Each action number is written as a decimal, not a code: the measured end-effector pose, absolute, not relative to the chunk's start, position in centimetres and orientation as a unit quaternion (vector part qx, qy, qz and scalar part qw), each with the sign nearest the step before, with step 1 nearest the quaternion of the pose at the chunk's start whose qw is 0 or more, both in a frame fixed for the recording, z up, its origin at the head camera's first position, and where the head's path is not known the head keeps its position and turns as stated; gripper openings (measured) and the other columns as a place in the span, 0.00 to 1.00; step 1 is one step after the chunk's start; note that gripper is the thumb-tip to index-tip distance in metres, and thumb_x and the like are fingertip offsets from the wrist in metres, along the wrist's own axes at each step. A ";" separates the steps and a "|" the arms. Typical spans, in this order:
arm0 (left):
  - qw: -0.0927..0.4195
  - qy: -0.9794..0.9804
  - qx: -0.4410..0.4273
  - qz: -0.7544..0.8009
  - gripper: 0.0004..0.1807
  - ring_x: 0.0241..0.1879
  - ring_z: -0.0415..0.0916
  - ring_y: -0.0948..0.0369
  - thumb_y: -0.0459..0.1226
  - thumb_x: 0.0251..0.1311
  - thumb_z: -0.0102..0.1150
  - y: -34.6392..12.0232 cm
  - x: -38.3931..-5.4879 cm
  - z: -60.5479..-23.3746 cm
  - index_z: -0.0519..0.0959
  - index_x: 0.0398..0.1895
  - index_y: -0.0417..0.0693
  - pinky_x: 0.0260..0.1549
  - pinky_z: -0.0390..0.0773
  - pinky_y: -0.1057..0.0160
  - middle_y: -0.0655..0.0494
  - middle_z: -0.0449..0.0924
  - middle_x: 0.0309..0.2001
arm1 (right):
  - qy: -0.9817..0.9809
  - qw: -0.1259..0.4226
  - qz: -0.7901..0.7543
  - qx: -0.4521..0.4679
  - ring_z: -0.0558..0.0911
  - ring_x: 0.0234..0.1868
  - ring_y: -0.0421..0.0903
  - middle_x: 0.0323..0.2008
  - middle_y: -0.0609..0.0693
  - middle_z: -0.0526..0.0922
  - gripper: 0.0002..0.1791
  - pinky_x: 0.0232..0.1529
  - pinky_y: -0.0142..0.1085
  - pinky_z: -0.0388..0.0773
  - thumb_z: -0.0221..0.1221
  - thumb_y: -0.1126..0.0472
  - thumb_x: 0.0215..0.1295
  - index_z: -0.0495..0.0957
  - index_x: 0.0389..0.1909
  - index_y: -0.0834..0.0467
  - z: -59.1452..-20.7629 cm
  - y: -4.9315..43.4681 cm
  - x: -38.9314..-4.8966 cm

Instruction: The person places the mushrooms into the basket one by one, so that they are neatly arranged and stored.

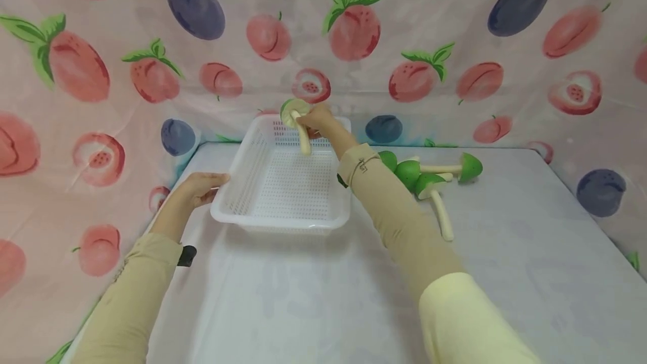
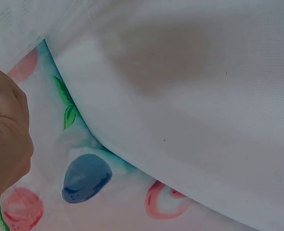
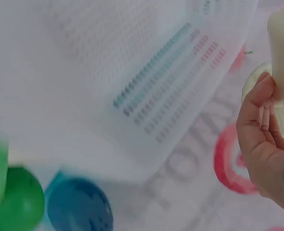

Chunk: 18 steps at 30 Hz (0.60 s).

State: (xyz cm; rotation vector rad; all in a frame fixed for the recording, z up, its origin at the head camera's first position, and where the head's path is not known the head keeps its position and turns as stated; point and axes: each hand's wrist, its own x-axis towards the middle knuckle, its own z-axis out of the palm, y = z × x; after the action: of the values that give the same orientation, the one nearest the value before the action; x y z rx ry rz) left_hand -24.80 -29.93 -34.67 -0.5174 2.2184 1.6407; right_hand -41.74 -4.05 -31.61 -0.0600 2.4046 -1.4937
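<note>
A white plastic basket [image 1: 283, 221] with slotted walls stands on the table, its visible floor bare. At its left rim my left hand [image 1: 199, 189] holds the edge; in the left wrist view only part of that hand [image 2: 7, 130] shows. Above the basket's far side, my right hand [image 1: 319, 119] pinches a toy mushroom [image 1: 304, 138] by its pale stem. Its green-edged cap is up and the stem hangs down. In the right wrist view the stem [image 3: 282, 57] sits between thumb and fingers. Several more green-capped mushrooms [image 1: 438, 215] lie in a heap right of the basket.
The table [image 1: 303, 296] has a white cover. A fruit-printed cloth [image 1: 298, 10] hangs behind it and along the left side. The right forearm partly hides the mushroom heap and the basket's right wall.
</note>
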 end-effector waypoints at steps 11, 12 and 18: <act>0.153 0.819 -0.166 0.527 0.33 0.27 0.74 0.73 0.42 0.65 0.54 -30.1 -24.6 -34.6 0.59 0.67 0.32 0.31 0.77 0.75 0.60 0.72 0.37 | 0.809 0.200 -0.551 0.035 0.83 0.30 0.51 0.31 0.59 0.81 0.17 0.30 0.41 0.83 0.60 0.62 0.59 0.72 0.46 0.66 -41.5 -10.1 -48.6; 0.152 0.824 -0.163 0.521 0.33 0.27 0.73 0.73 0.42 0.65 0.54 -30.0 -24.6 -34.6 0.60 0.67 0.32 0.31 0.77 0.75 0.61 0.72 0.36 | 0.808 0.200 -0.553 0.035 0.83 0.30 0.53 0.31 0.61 0.81 0.17 0.30 0.42 0.83 0.59 0.63 0.59 0.72 0.47 0.67 -42.0 -10.1 -48.6; 0.141 0.848 -0.146 0.490 0.31 0.29 0.72 0.71 0.42 0.65 0.54 -30.0 -25.0 -34.6 0.64 0.64 0.30 0.31 0.75 0.74 0.59 0.74 0.37 | 0.810 0.201 -0.549 0.051 0.85 0.30 0.54 0.32 0.61 0.83 0.14 0.30 0.43 0.83 0.58 0.64 0.58 0.75 0.45 0.65 -44.9 -10.5 -49.4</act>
State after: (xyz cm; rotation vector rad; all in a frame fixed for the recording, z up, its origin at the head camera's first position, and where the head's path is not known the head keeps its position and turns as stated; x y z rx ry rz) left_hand -25.03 -30.04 -34.64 -0.4226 2.4475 1.4139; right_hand -49.38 -10.48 -44.89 0.1426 2.2624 -1.5342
